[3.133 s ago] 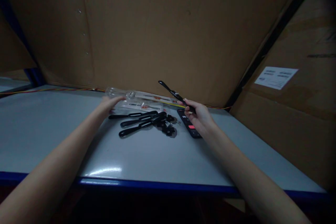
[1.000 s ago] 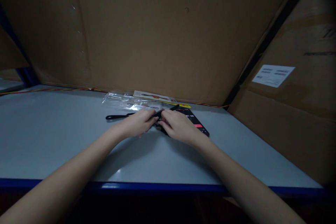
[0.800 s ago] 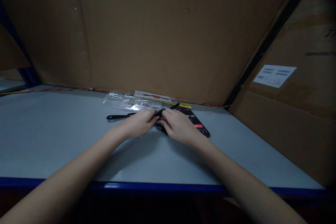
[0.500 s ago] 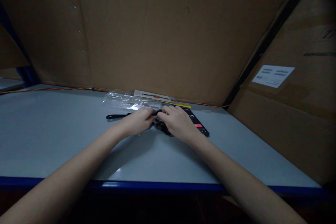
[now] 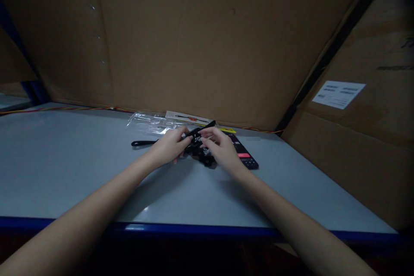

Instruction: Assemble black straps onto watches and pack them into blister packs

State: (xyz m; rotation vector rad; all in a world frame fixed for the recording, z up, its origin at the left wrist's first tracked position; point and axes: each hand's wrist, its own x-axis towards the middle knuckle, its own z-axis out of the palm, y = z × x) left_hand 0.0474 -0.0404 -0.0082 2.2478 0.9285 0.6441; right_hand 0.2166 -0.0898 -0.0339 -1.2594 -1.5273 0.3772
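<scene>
My left hand [image 5: 171,144] is closed on a black long-handled tool [image 5: 209,125], thumb and forefinger pinching it near its middle. One dark bar of the tool slants up to the right beyond my fingers. My right hand [image 5: 221,148] sits close on the other side, fingers bent and apart, the fingertips near or touching the tool. Dark, shiny small parts [image 5: 207,160] hang or lie below, between the hands; their exact shape is unclear. A black rounded handle [image 5: 142,143] sticks out left from behind my left hand; whether it joins the tool is hidden.
A phone [image 5: 250,161] with a lit timer lies right of my right hand. Behind are a clear plastic blister pack [image 5: 145,123] and a printed card [image 5: 184,116] with a yellow edge [image 5: 229,130]. Cardboard [image 5: 194,51] walls the grey table [image 5: 80,172]; a cable runs along the back.
My right hand has drawn back slightly to the right and its fingers have spread. The slanted dark bar and more of the dark parts now show between my hands.
</scene>
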